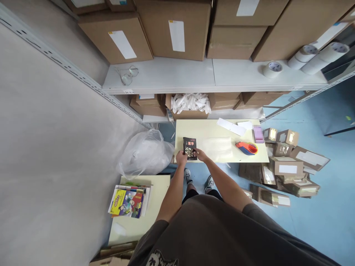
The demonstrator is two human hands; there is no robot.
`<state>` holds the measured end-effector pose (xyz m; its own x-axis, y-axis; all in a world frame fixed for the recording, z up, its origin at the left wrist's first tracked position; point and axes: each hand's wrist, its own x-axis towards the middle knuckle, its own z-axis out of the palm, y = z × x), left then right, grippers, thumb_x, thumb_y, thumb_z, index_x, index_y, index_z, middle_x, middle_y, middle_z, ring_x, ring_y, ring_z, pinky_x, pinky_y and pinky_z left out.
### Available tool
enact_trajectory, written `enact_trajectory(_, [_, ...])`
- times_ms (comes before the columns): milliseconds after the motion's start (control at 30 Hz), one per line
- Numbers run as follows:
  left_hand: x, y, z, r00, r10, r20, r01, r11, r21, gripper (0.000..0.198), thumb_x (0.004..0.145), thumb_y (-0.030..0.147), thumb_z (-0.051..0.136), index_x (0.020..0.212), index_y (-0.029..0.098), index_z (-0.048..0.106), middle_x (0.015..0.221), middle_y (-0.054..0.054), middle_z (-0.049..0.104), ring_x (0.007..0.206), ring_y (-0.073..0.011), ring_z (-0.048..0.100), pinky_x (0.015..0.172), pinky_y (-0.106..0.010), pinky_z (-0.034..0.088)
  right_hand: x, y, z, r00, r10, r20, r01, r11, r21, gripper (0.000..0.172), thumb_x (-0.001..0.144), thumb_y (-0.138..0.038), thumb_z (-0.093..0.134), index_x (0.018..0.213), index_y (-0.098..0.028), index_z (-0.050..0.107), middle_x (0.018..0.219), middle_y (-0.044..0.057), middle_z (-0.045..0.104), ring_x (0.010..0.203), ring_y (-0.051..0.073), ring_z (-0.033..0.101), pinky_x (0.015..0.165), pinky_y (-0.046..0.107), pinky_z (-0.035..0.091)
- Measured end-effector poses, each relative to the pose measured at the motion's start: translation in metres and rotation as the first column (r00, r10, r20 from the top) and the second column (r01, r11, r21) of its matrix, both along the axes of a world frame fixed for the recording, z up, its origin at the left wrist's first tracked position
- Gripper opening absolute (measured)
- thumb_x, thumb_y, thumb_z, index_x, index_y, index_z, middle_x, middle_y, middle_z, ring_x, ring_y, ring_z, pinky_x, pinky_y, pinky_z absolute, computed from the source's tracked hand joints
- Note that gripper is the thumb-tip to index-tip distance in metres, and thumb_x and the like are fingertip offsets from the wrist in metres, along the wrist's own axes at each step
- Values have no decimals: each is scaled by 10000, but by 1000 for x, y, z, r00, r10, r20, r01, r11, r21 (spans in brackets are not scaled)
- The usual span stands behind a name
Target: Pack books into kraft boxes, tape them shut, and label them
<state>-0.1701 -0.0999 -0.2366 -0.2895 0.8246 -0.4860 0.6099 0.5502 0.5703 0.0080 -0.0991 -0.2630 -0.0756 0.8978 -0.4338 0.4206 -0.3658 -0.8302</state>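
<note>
A black book point(190, 142) is gripped at its lower left corner by the left hand point(181, 158) and at its right edge by the right hand point(200, 155), over a pale tabletop's point(198, 127) near side; rightward, clear plastic point(217, 147) is spread; beyond, cardboard boxes point(177, 35) are shelved

On the upper shelf point(177, 73), glasses point(127, 78) lie in front of brown cartons point(174, 33), and tape rolls point(273, 69) are near the right end. On the shelf below there are white strips point(191, 102) in a box. Parcels point(286, 167) are piled on the blue floor point(313, 221). A clear bag point(145, 153) is near the wall point(55, 147).
</note>
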Motion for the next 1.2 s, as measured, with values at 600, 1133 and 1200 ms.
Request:
enact_trajectory(600, [145,-61,-22,730,-683,5,676,723,140,689,925,267,660,1601,236,532,1679,-159,474,1605,-400,324,1299,-558,325,109,-9,-6,906,-394,155,404,914,-44,312,839,-374,552,926,-191,789,973,106,811,1041,296,732,989,374,558])
enact_trajectory(1133, [85,-9,-34,960,-222,171,203,971,125,352,850,244,698,1195,199,750,1296,-164,739,1303,-330,652,1116,-478,506,97,-13,-8,984,-172,43,177,967,-183,494,949,-391,696,1402,-194,724,1646,130,553,1526,354,520,1287,497,394])
enact_trajectory(1200, [67,4,-36,964,-84,251,78,996,33,269,839,308,708,1077,190,752,1104,-119,781,1117,-290,721,988,-389,549,94,-14,-9,974,-225,-28,216,957,-192,531,945,-472,696,1407,-213,731,1660,102,540,1555,351,484,1298,495,383])
